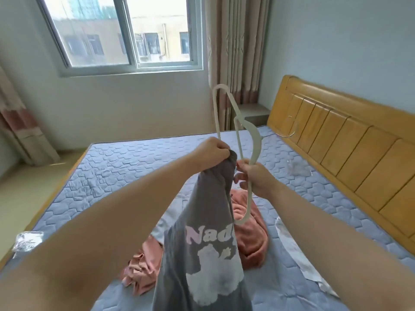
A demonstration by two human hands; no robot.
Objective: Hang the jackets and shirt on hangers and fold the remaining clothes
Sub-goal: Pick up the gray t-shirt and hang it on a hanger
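Grey shirt [202, 232] bunched in left hand [212, 153], fingers clamped on collar; white hanger [239, 140] pinched in right hand [254, 176] just beside. Best to open neck, feed one hanger arm through.

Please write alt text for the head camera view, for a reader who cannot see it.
Over a bed, the left hand grips the top of a grey printed shirt while the right hand holds a white hanger beside it. Pink clothes lie below on the mattress.
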